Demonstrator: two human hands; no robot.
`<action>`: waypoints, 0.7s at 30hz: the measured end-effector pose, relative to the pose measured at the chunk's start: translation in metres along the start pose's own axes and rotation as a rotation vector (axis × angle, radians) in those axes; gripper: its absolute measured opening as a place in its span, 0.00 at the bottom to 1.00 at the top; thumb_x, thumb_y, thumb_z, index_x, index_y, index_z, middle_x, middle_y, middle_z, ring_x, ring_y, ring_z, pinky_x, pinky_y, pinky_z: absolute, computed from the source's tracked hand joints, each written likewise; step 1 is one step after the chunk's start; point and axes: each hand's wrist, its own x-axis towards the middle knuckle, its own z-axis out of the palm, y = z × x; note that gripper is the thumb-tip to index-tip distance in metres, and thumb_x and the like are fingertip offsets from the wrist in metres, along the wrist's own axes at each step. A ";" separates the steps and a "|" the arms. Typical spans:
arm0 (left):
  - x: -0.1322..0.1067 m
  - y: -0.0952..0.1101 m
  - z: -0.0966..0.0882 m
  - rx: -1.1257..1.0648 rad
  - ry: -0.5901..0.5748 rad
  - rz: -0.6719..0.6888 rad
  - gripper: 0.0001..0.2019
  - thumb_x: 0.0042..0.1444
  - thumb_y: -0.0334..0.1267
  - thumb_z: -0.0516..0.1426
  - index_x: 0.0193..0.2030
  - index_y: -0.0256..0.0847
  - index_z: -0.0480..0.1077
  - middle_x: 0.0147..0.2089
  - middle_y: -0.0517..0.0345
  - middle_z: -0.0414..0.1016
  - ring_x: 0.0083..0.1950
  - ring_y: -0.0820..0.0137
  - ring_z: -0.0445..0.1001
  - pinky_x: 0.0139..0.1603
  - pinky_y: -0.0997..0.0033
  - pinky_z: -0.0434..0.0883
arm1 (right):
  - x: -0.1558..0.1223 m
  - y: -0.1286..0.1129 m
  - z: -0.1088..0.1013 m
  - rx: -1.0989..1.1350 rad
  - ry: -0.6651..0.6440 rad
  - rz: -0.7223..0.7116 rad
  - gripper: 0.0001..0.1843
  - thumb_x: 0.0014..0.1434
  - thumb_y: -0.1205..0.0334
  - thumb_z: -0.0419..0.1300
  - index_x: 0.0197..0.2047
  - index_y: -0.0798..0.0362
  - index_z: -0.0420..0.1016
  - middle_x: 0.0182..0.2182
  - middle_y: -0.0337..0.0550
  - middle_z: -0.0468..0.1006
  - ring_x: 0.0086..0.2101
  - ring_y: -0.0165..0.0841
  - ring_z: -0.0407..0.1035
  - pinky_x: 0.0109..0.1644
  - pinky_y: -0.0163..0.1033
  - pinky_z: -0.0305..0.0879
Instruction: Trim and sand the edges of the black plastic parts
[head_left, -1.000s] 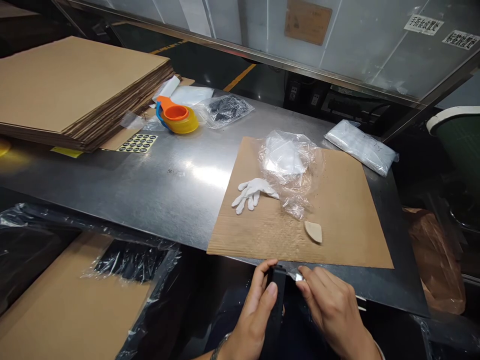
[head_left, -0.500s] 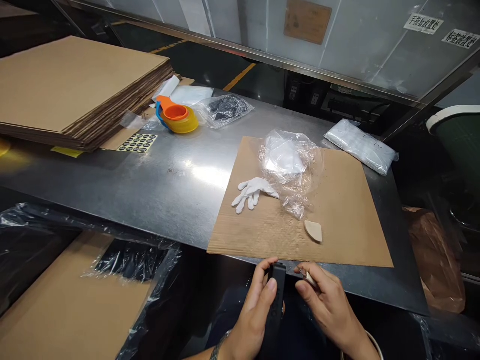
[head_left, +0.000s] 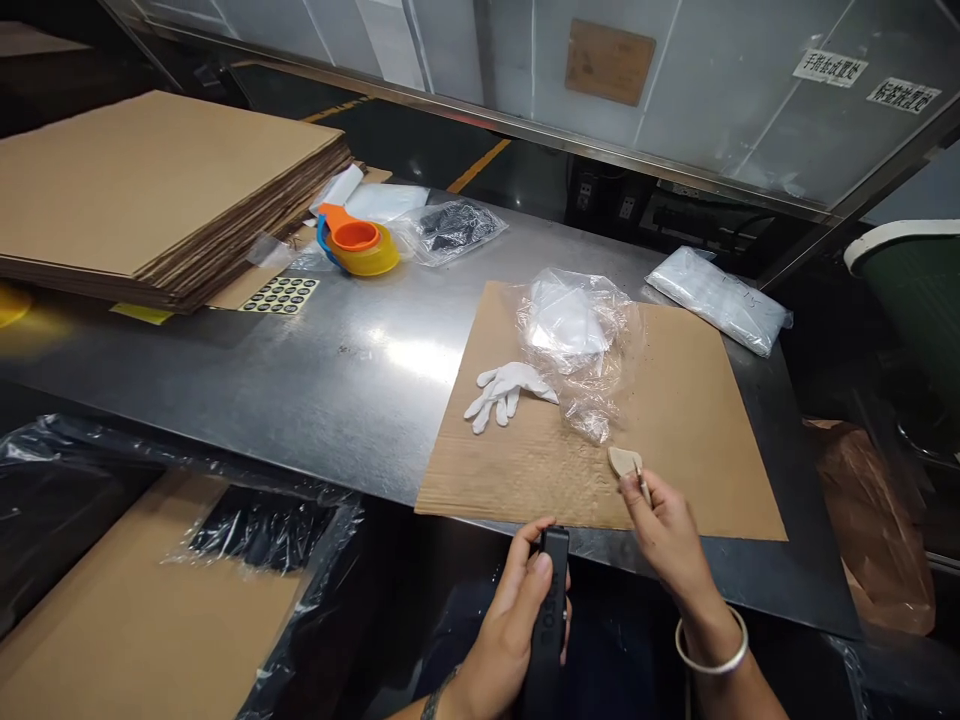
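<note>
In the head view my left hand (head_left: 504,625) is wrapped around a long black plastic object (head_left: 553,590) with raised lettering on its side, held below the table edge. My right hand (head_left: 666,530) pinches a small thin tool with a pale handle (head_left: 643,488); its exact kind is too small to tell. The tool's tip meets or overlaps a beige quarter-round pad (head_left: 621,460) on the cardboard sheet (head_left: 697,430). My fingertips are at the pad's near edge; whether they touch it I cannot tell.
A white glove (head_left: 506,388) and a crumpled clear bag (head_left: 574,320) lie on the cardboard. A packet of plastic bags (head_left: 718,298) rests at the back right. Further left are an orange-yellow tape dispenser (head_left: 364,248), a sticker sheet (head_left: 281,295) and stacked cardboard (head_left: 165,180).
My right hand has moved up and forward from beside the black object to the beige pad, carrying the small tool. My left hand stays nearly still around the black object.
</note>
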 end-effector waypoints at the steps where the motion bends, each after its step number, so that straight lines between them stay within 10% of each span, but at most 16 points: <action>1: 0.000 0.002 0.003 -0.018 0.015 0.003 0.24 0.57 0.50 0.52 0.57 0.49 0.51 0.33 0.61 0.66 0.24 0.75 0.66 0.23 0.73 0.66 | 0.006 0.008 -0.005 -0.052 0.040 0.014 0.17 0.62 0.51 0.45 0.26 0.52 0.60 0.18 0.32 0.57 0.21 0.26 0.53 0.25 0.31 0.49; 8: 0.004 0.007 0.009 -0.129 0.087 0.078 0.19 0.57 0.45 0.54 0.51 0.48 0.51 0.38 0.60 0.68 0.36 0.66 0.75 0.42 0.59 0.69 | 0.046 0.071 -0.021 -0.346 0.301 0.057 0.06 0.55 0.64 0.50 0.30 0.54 0.66 0.25 0.42 0.64 0.27 0.35 0.60 0.31 0.38 0.53; 14: 0.011 0.003 0.004 -0.227 0.094 0.121 0.18 0.56 0.45 0.55 0.49 0.49 0.51 0.40 0.59 0.70 0.48 0.57 0.74 0.50 0.54 0.66 | 0.026 0.068 -0.011 -0.329 0.364 -0.085 0.22 0.59 0.52 0.48 0.48 0.59 0.67 0.44 0.59 0.68 0.48 0.49 0.59 0.50 0.58 0.54; 19: 0.019 0.007 0.005 -0.311 0.135 0.222 0.18 0.56 0.44 0.56 0.48 0.49 0.51 0.43 0.58 0.72 0.54 0.61 0.70 0.56 0.56 0.62 | -0.028 0.017 -0.013 0.025 -0.270 -0.458 0.37 0.55 0.36 0.48 0.60 0.52 0.57 0.49 0.51 0.71 0.47 0.41 0.67 0.48 0.42 0.67; 21: 0.021 0.009 0.007 -0.334 0.164 0.268 0.19 0.55 0.43 0.57 0.47 0.49 0.51 0.45 0.59 0.72 0.57 0.62 0.68 0.58 0.58 0.60 | -0.041 0.003 -0.011 0.081 -0.382 -0.492 0.32 0.56 0.45 0.57 0.60 0.49 0.57 0.51 0.49 0.70 0.49 0.40 0.67 0.50 0.40 0.66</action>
